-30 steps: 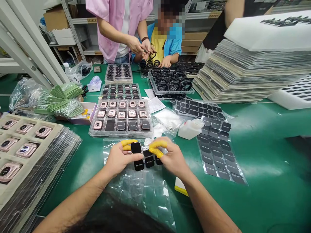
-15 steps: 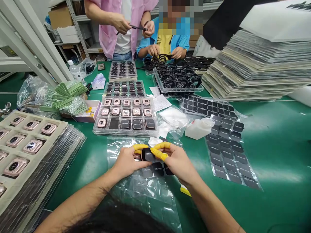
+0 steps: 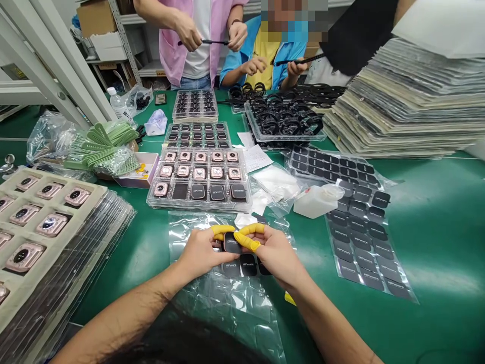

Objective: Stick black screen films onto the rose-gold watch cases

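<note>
A square smartwatch face [image 3: 230,243] without a strap, its front covered by a black printed film, is gripped between both hands. My left hand [image 3: 200,252] closes on its left side, a yellow finger cot on the index finger. Yellow cots also cover the thumb and index finger of my right hand [image 3: 275,250], which pinches the face's right side; its far edge is hidden there. Just below lies a clear sheet with black square films [image 3: 248,266]. Beyond my hands is a clear tray [image 3: 197,203] of pink-gold watch faces, a few with black films and one slot without a watch.
Left stands a stack of watch trays [image 3: 109,222]; green straps [image 3: 109,146] lie behind it. A white bottle [image 3: 316,202] and film sheets [image 3: 364,242] are at right, before a tall sheet stack [image 3: 394,106]. Two people handle black straps [image 3: 284,121] across the table.
My hands keep hold of the watch face, with little visible shift. The view has moved slightly. Opposite, the seated person now lifts a black strap, and the standing person stretches one straight.
</note>
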A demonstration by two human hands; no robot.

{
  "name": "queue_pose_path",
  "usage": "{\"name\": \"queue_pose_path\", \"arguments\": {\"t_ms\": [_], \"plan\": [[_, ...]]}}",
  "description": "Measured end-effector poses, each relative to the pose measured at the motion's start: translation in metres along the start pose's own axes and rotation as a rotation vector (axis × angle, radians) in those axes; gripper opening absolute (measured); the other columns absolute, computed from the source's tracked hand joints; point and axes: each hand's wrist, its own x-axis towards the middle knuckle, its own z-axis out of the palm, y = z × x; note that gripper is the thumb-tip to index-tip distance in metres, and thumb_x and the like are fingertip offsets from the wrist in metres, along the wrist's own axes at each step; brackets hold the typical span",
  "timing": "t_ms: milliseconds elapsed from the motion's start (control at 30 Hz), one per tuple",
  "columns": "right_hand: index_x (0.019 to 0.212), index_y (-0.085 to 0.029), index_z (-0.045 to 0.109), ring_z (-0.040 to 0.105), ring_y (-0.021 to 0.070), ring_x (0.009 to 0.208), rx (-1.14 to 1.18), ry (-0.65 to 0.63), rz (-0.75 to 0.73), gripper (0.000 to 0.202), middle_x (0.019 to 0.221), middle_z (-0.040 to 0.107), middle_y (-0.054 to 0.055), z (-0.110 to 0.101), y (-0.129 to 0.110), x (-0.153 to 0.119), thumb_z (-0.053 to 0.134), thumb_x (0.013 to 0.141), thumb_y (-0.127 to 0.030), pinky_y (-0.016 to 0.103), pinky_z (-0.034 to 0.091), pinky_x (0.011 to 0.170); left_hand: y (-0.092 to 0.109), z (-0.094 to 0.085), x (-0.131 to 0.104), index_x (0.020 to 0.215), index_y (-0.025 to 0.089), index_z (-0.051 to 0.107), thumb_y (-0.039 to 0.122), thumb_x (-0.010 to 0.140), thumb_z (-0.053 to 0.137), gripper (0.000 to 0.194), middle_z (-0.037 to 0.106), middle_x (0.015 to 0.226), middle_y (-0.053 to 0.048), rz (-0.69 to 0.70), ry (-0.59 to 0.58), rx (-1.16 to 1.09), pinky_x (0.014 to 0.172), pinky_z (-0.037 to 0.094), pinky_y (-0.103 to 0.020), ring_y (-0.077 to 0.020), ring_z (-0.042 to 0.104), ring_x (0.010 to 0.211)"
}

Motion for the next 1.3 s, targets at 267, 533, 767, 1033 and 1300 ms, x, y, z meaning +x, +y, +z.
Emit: {"name": "queue_pose_path", "arguments": {"t_ms": [267,533,767,1033,1300], "plan": [[0.085,-0.028,0.083,0.081,0.029,0.085,0.013,0.007,0.051,0.06,0.089,0.085,0.008,0.0,0.0,0.0,0.113,0.059,-0.073,0.046,0.075,0.081,0.007,0.0,-0.001,0.132,0.016,0.094,0.025,0.073,0.104,0.061,0.097,0.111,-0.008,-0.004,0.01,0.017,0.104,0.08,-0.045,-0.0342,0.094,0.104],[0.084,-0.029,0.082,0.081,0.0294,0.083,0.009,-0.003,0.041,0.058,0.089,0.085,0.008,0.0,-0.001,0.0,0.113,0.061,-0.072,0.047,0.074,0.08,0.002,0.002,-0.001,0.132,0.017,0.093,0.024,0.072,0.105,0.061,0.097,0.112,-0.008,-0.003,0.012,0.003,0.105,0.08,-0.046,-0.0335,0.094,0.104],[0.085,-0.026,0.082,0.079,0.0269,0.083,0.026,0.021,0.085,0.063,0.087,0.083,0.006,0.003,-0.007,-0.002,0.115,0.056,-0.07,0.042,0.071,0.08,-0.002,0.0,0.0,0.132,0.023,0.093,0.027,0.074,0.104,0.059,0.098,0.111,-0.004,0.017,-0.002,0.022,0.103,0.08,-0.044,-0.0298,0.094,0.103],[0.112,-0.029,0.08,0.074,0.0185,0.067,0.009,0.068,0.044,0.076,0.099,0.077,-0.001,0.005,-0.009,-0.006,0.119,0.052,-0.055,0.034,0.063,0.062,0.0,0.001,-0.001,0.131,0.022,0.093,0.03,0.074,0.104,0.058,0.097,0.104,-0.003,0.007,0.004,0.065,0.098,0.079,-0.04,-0.0284,0.093,0.097],[0.122,-0.028,0.082,0.074,0.0195,0.066,-0.021,-0.014,-0.035,0.068,0.093,0.076,-0.001,0.008,0.002,-0.001,0.11,0.067,-0.058,0.034,0.066,0.061,0.007,-0.001,-0.004,0.125,0.014,0.093,0.029,0.074,0.104,0.054,0.095,0.098,-0.007,0.011,-0.008,0.122,0.086,0.075,-0.035,-0.0269,0.09,0.087]]}}
